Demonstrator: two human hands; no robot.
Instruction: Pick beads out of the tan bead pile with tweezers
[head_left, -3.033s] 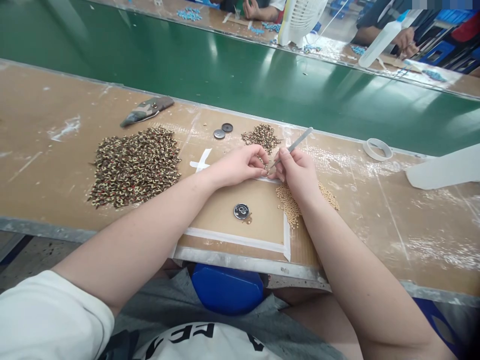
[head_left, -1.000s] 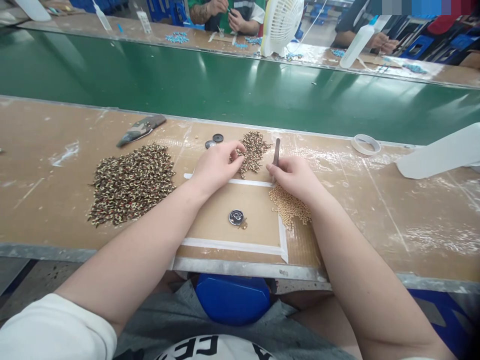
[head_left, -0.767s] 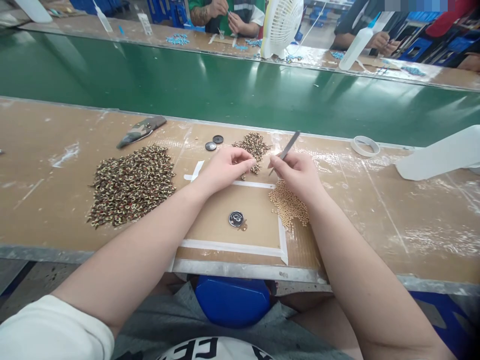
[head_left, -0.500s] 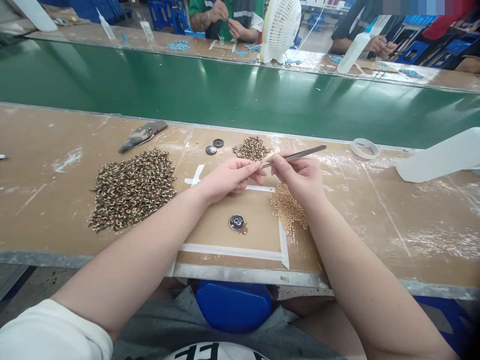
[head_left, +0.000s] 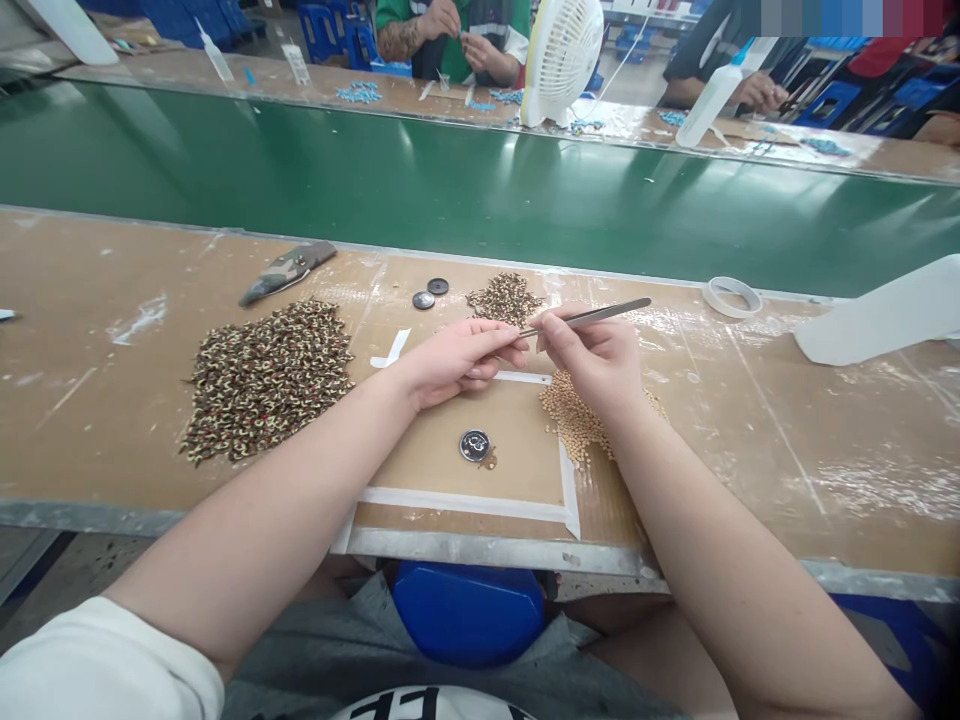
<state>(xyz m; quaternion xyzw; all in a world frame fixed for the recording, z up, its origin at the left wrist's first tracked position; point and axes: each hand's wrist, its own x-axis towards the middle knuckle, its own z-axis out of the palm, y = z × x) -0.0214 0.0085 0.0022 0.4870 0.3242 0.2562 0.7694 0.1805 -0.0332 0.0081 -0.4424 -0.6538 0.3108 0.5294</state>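
My right hand [head_left: 596, 355] is closed around a pair of metal tweezers [head_left: 609, 311], whose tips point left to my other hand. The fingers of my left hand [head_left: 469, 360] are pinched at those tips, on something too small to make out. Below the hands, a small round dark dish with a shiny rim [head_left: 474, 446] rests on the board beside a brownish smear. A heap of small tan beads [head_left: 574, 415] lies under and beside my right hand. Behind my hands is a small pile of dark-and-cream curved pieces [head_left: 504, 297]; a bigger pile of them [head_left: 266, 380] spreads to the left.
Two round caps [head_left: 424, 299] and a camouflage-patterned pouch [head_left: 289, 272] lie toward the back. On the right are a roll of white tape [head_left: 732, 297] and a white bottle [head_left: 877, 310] on its side. Beyond the green belt [head_left: 322, 170], people work near a fan [head_left: 562, 60].
Both hands stay nearly in place at the tweezer tips. The tweezers have tilted a little flatter, and my right hand has shifted slightly left.
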